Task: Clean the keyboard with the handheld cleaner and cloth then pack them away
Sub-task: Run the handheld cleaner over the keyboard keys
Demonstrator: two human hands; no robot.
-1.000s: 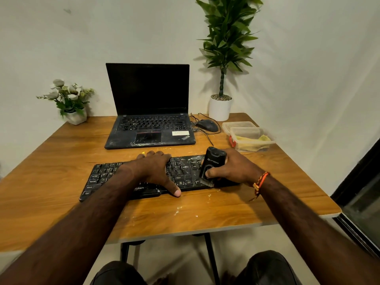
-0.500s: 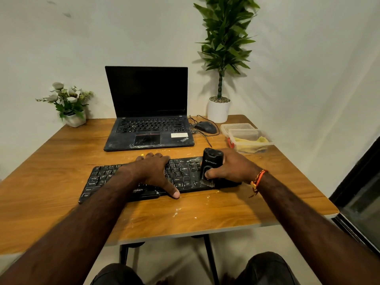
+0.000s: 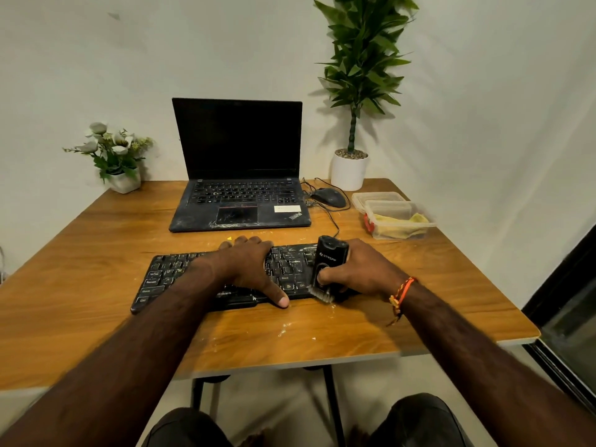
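A dusty black keyboard (image 3: 167,279) lies across the wooden table (image 3: 80,253) in front of me. My left hand (image 3: 248,266) rests flat on its middle keys, thumb at the front edge, holding it down. My right hand (image 3: 361,269) grips a black handheld cleaner (image 3: 330,256) upright over the keyboard's right end, with its bristle head (image 3: 321,295) touching the front edge of the keys. A yellow cloth (image 3: 400,225) lies in a clear plastic box (image 3: 398,217) at the right of the table.
An open black laptop (image 3: 238,201) stands behind the keyboard, a wired mouse (image 3: 329,197) to its right. A tall plant in a white pot (image 3: 349,171) and a small flower pot (image 3: 124,182) sit at the back. White crumbs (image 3: 285,329) dot the table's front.
The cleaner's brush end has slid a little toward me along the keyboard's right part. My left hand stays on the keys. The camera has shifted slightly.
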